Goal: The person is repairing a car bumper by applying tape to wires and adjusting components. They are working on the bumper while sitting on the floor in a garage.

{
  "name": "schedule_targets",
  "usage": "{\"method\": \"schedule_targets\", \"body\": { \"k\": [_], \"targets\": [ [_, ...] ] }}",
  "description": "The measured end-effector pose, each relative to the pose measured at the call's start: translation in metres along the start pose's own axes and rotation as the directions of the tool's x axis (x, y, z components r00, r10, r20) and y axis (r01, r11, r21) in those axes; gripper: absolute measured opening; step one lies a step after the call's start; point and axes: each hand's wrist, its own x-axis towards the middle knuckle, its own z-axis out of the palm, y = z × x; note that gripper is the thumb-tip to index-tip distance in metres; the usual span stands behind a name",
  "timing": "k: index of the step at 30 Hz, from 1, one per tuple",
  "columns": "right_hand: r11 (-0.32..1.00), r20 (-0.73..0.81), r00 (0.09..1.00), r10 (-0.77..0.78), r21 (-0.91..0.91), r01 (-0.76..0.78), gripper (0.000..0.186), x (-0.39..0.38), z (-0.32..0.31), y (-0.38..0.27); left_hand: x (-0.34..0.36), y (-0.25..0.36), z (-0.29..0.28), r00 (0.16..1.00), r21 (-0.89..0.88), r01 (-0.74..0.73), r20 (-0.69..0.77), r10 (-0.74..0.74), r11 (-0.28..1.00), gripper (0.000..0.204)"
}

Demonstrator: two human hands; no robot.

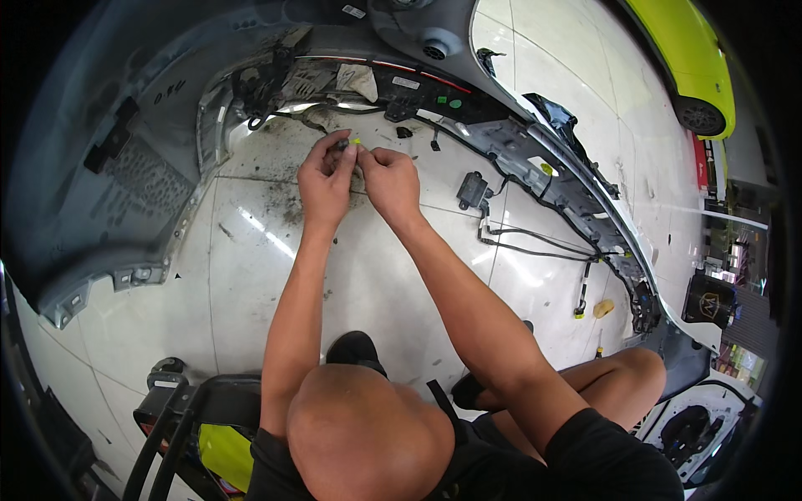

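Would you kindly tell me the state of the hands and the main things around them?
Bare left hand: closed on a small dark piece
Bare right hand: closed on a small bright-yellow piece
White tiled floor: dirt-strewn near the hands
Grey box-shaped module: lying on the floor
Black cable connector with yellow end: unplugged, on the floor

And here, a tiny bright yellow-green piece (357,141) is caught between the two hands' fingertips (362,151), largely covered; just to its left, a small dark piece (342,144) is pinched by the left fingers (321,154), its full shape hidden, any join unclear.
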Motion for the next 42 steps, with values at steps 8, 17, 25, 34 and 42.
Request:
{"method": "schedule_targets", "body": {
  "k": [8,17,25,34,42],
  "targets": [
    [0.963,-0.048,0.975,-0.218,-0.169,0.207,0.040,-0.008,0.021,-0.024,0.010,0.022,-0.013,0.975,0.042,0.012,-0.222,-0.002,0.999,0.018],
    [0.812,-0.318,0.752,-0.577,-0.130,0.569,0.033,-0.004,0.052,-0.017,0.022,0.012,-0.061,0.895,-0.550,0.437,0.185,-0.407,0.712,0.025],
    [0.942,0.203,0.944,-0.260,-0.162,0.294,0.038,0.023,0.024,-0.044,0.016,0.010,-0.057,0.890,-0.564,0.434,0.149,-0.430,0.703,0.024],
    [0.886,0.144,0.901,-0.410,-0.173,0.431,0.042,-0.015,0.006,-0.038,0.020,0.024,-0.046,0.845,-0.598,0.465,0.081,-0.528,0.653,0.017],
    [0.843,0.077,0.931,-0.358,-0.402,0.357,0.043,-0.010,-0.006,-0.049,0.016,0.037,-0.033,0.889,-0.504,0.383,-0.026,-0.457,0.774,0.018]
  ]
}}
